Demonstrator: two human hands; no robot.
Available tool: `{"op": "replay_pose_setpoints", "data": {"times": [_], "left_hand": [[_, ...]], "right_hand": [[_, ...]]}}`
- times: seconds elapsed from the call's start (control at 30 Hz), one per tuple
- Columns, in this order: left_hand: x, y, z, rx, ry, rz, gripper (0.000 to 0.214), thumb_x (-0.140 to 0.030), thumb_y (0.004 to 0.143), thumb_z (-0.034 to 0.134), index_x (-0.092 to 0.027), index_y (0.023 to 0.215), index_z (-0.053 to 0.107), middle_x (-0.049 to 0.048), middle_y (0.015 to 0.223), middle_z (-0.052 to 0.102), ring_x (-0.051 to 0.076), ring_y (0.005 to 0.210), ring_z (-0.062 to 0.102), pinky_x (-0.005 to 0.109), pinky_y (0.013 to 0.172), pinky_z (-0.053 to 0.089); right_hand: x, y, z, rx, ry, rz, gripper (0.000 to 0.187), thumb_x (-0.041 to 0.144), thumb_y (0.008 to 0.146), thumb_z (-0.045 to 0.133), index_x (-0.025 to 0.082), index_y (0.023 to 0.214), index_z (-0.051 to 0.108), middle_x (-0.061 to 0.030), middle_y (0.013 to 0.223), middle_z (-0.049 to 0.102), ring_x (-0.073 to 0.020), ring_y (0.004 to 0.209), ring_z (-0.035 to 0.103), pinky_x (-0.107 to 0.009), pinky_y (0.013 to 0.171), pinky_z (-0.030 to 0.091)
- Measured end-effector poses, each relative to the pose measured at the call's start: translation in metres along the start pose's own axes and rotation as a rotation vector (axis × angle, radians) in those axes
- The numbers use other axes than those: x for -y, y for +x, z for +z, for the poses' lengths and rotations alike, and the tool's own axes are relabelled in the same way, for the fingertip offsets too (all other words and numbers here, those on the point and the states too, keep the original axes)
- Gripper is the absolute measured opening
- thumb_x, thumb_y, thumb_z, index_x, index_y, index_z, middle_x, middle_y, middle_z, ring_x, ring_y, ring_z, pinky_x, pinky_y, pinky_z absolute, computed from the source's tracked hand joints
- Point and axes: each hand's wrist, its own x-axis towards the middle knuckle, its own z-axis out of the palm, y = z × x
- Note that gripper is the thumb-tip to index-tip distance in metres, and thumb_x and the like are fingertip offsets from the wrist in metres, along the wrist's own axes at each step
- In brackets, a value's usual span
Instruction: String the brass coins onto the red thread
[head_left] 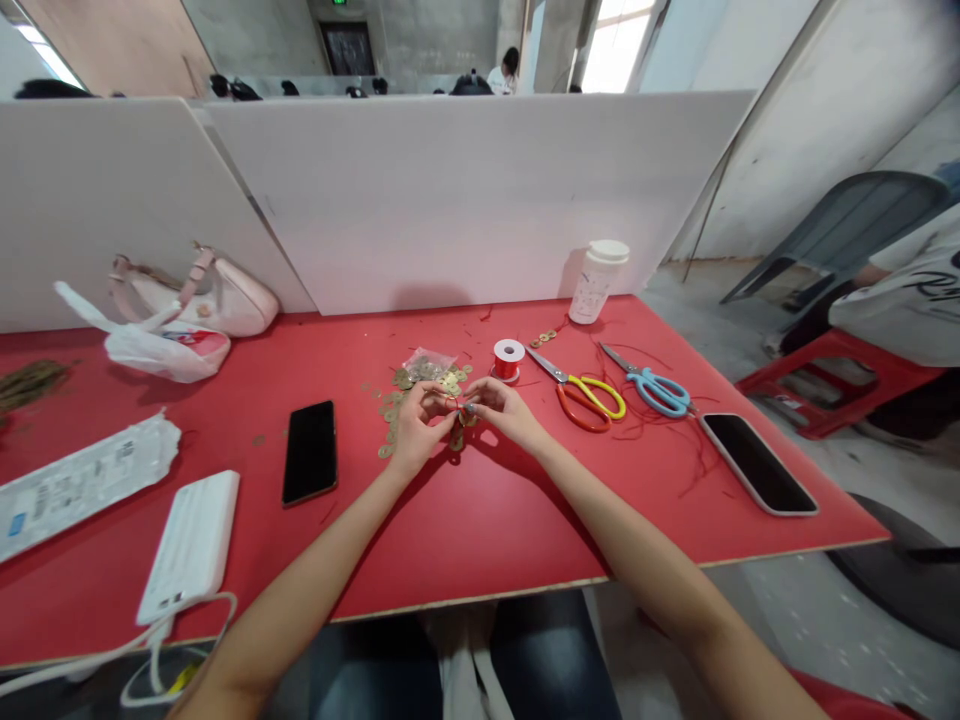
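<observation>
Above the red table my left hand (pixel 421 425) and my right hand (pixel 508 408) meet close together, fingers pinched. Between them runs a thin red cord (pixel 452 403), with several brass-coloured holed coins (pixel 458 437) hanging from it below the fingertips. Exactly how each finger grips the cord is too small to see. Loose coins (pixel 391 410) lie spread just beyond and left of my left hand, by a clear plastic bag (pixel 427 364). A spool of red cord (pixel 507 362) stands upright just past my right hand.
Right of the spool lie yellow-and-orange-handled scissors (pixel 589 400), blue-handled scissors (pixel 660 390) and a phone (pixel 759 464). A lidded cup (pixel 598 283) stands by the white partition (pixel 480 200). On the left are another phone (pixel 310 453), a white power bank (pixel 191 545) with cables and a handbag (pixel 244 300).
</observation>
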Motion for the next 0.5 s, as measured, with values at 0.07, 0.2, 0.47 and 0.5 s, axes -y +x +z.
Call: {"op": "replay_pose_setpoints", "data": {"times": [0.07,0.2,0.47,0.5], "left_hand": [[-0.0001,0.0002,-0.0001,0.013,0.002,-0.005,0.035,-0.026,0.074,0.074,-0.022,0.101,0.054,-0.0018,0.077,0.063,0.016,0.078,0.068,0.03,0.076,0.056],[0.0005,0.0007,-0.0013,0.017,0.016,-0.005,0.036,-0.024,0.074,0.074,-0.021,0.107,0.059,-0.0008,0.076,0.065,0.017,0.078,0.068,0.033,0.078,0.057],[0.0025,0.0012,-0.0032,0.026,0.137,0.069,0.018,-0.023,0.076,0.072,-0.02,0.093,0.075,0.0056,0.092,0.073,0.019,0.083,0.069,0.033,0.081,0.057],[0.0019,0.0013,-0.0035,0.023,0.168,0.094,0.014,-0.023,0.076,0.072,-0.021,0.089,0.076,0.0053,0.091,0.073,0.019,0.082,0.069,0.033,0.08,0.057]], "right_hand": [[0.0007,0.0001,-0.0003,-0.002,0.002,0.007,0.02,0.027,0.081,0.069,0.023,0.097,0.058,0.0008,0.084,0.067,-0.0147,0.079,0.068,-0.031,0.075,0.057],[0.0011,-0.0003,-0.0015,-0.026,-0.022,0.0,0.023,0.026,0.079,0.07,0.023,0.097,0.058,0.001,0.082,0.067,-0.0149,0.075,0.068,-0.032,0.074,0.056],[0.006,-0.0025,-0.0006,0.004,-0.076,-0.044,0.024,0.03,0.082,0.069,0.025,0.103,0.058,0.0003,0.084,0.067,-0.0153,0.076,0.067,-0.032,0.073,0.056],[0.0056,-0.0022,-0.0005,0.012,-0.075,-0.039,0.024,0.031,0.082,0.069,0.025,0.103,0.058,-0.0001,0.084,0.067,-0.0155,0.077,0.067,-0.032,0.073,0.056]]}}
